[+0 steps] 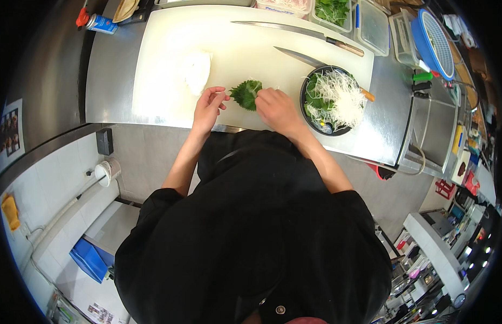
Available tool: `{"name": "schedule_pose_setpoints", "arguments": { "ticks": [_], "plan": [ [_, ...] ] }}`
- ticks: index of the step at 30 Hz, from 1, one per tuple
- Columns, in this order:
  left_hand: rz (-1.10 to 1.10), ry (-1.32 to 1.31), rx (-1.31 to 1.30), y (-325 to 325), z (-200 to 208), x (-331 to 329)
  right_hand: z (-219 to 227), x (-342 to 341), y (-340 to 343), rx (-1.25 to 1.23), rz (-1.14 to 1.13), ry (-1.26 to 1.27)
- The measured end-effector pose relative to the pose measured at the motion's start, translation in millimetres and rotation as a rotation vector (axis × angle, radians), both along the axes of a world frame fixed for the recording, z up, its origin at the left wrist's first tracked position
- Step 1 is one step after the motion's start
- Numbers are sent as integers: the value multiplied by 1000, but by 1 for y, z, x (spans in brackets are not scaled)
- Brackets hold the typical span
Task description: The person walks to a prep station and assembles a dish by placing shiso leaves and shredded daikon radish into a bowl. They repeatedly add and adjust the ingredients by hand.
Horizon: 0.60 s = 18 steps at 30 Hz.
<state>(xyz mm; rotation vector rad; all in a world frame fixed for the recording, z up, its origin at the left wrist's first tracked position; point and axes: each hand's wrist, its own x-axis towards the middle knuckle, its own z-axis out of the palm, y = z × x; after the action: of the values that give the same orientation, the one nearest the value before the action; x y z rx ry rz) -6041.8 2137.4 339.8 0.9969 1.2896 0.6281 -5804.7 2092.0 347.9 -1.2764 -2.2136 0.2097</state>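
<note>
A dark green, jagged-edged leaf (244,95), like a shiso leaf, is at the near middle of a white cutting board (170,32). My right hand (278,112) has its fingers closed on the leaf's right edge; the fingertips are partly hidden. Just left of the leaf, my left hand (207,110) has its fingers loosely curled and apart, with nothing visible in them. A crumpled white cloth (198,73) lies beyond it. To the right of my right hand, a round black bowl (303,101) holds white shreds (341,97) and green leaves.
A long knife (283,28) lies across the far board. A second knife (299,55) is partly hidden behind the bowl. Behind stand a container of greens (332,12), a lidded clear container (373,27) and a blue basket (431,43). A blue can (102,24) is far left.
</note>
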Motion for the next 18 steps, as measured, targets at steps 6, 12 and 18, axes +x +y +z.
{"name": "schedule_pose_setpoints", "arguments": {
  "ticks": [6, 12, 18],
  "plan": [
    [52, -22, 1, -18, -11, 14, 1, 7, -11, -169, 28, 81],
    [41, 93, 220, -28, -29, 27, 28, 49, -77, -413, -471, 434],
    [-12, 213, 356, -18, -10, 43, 23, 76, -116, -327, -818, 325]
  ]
}}
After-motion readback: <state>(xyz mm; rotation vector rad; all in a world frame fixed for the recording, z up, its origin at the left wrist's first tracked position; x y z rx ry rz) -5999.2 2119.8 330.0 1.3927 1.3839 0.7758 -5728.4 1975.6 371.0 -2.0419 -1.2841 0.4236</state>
